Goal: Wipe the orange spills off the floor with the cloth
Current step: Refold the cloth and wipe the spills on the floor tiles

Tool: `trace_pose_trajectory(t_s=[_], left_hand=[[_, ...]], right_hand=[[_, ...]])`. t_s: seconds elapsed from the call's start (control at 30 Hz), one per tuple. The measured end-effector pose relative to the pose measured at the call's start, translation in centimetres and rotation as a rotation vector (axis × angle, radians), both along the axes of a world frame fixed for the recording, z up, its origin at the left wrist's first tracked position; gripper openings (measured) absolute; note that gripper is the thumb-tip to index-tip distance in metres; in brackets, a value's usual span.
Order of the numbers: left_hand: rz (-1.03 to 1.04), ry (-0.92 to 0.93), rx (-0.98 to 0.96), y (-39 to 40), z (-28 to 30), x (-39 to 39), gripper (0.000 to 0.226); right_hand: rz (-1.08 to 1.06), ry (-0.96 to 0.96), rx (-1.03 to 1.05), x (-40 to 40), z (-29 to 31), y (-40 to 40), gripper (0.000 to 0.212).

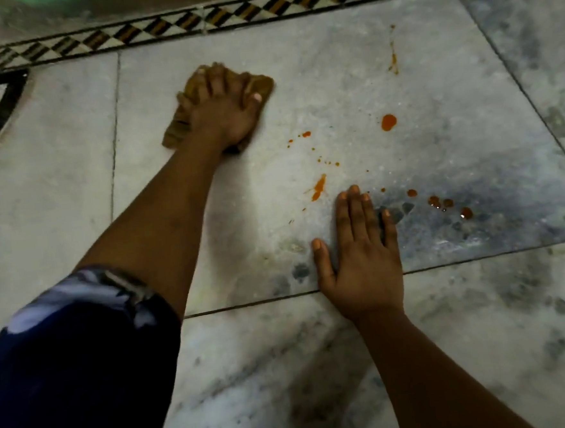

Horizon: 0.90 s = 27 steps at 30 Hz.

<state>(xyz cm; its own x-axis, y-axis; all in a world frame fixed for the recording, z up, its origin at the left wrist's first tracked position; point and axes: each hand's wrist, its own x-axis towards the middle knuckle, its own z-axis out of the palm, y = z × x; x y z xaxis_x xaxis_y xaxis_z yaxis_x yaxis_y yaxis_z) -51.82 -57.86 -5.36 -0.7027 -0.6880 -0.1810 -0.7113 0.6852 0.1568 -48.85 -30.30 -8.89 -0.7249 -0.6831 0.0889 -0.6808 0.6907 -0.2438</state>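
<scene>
- The left hand [224, 114] presses down on the brown cloth [196, 96], fingers spread over it, left of the orange spills [388, 122].
- Judged best: sweep rightward with steady pressure, gathering droplets.
- The right hand [360, 251] lies flat, braced just below the spills.
- Open marble floor [467, 100] extends beyond the spills.

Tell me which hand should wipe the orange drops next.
Left. The left hand already presses the cloth flat, just left of the orange drops. The right hand lies flat on the floor, without a cloth.
</scene>
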Motion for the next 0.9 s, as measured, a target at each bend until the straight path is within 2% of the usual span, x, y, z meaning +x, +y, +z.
trace_pose_trajectory(t_s=[0.07, 0.17, 0.23, 0.3, 0.37, 0.43, 0.57, 0.7, 0.8, 0.9], left_hand=[[-0.112, -0.007, -0.017, 2.4, -0.5, 0.9, 0.059], [-0.287, 0.017, -0.075, 6.1, -0.9, 6.5, 0.062], [-0.234, 0.022, -0.098, 5.7, -0.6, 9.7, 0.064], [-0.058, 0.004, -0.086, 3.1, -0.4, 9.9, 0.058], [0.124, 0.016, -0.023, 1.0, 0.0, 7.1, 0.054], [0.196, 0.048, 0.024, 0.7, 0.3, 3.0, 0.053], [-0.001, 0.066, 0.053, 5.8, -0.1, -3.1, 0.053], [-0.26, 0.029, -0.049, 9.6, -1.0, 0.4, 0.052], [-0.225, 0.004, -0.08, 6.8, -0.8, 3.2, 0.05], [-0.101, -0.009, -0.009, 4.6, -0.2, 0.6, 0.051]], right_hand=[[0.0, 0.011, 0.001, -0.1, 0.0, 0.0, 0.071], [0.009, 0.002, 0.019, -0.1, 0.1, 0.0, 0.072], [0.005, -0.003, 0.019, -0.1, 0.1, 0.0, 0.072], [0.004, -0.001, 0.015, -0.1, 0.1, 0.0, 0.073], [0.005, 0.001, 0.006, -0.1, 0.0, 0.0, 0.072], [0.005, 0.0, 0.001, -0.1, 0.0, 0.1, 0.072], [0.002, 0.002, -0.003, -0.1, -0.2, 0.0, 0.071], [0.015, -0.006, 0.003, -0.2, 0.0, 0.1, 0.072], [0.015, -0.022, -0.009, -0.2, -0.1, 0.1, 0.073], [0.011, -0.028, -0.03, -0.2, -0.2, 0.1, 0.073]])
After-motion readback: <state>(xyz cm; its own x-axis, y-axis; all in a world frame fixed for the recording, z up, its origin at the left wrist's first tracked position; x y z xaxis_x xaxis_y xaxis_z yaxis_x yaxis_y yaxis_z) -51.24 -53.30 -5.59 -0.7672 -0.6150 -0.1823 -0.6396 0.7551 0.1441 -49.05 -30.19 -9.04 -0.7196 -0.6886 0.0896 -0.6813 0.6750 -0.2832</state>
